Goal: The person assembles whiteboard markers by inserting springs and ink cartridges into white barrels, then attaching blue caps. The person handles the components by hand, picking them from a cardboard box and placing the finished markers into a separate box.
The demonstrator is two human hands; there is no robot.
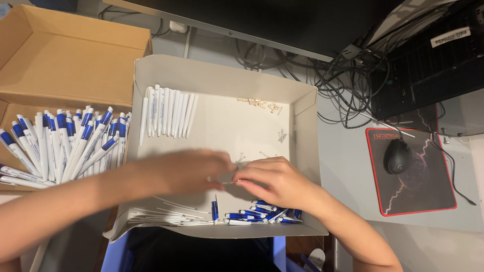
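Left hand (194, 171): blurred, fingertips pinched on a thin pen part at the white tray's (222, 75) middle.
Right hand (277, 181): fingers curled, meeting the left.
Blue pen caps (259, 214): tray's near edge.
White barrels (169, 111): far-left corner.

A shallow white cardboard tray (212, 70) sits in the middle, with an open brown cardboard box (65, 55) just left of it, a dark monitor (262, 15) beyond it, and a white label (450, 37) on black equipment to its upper right.
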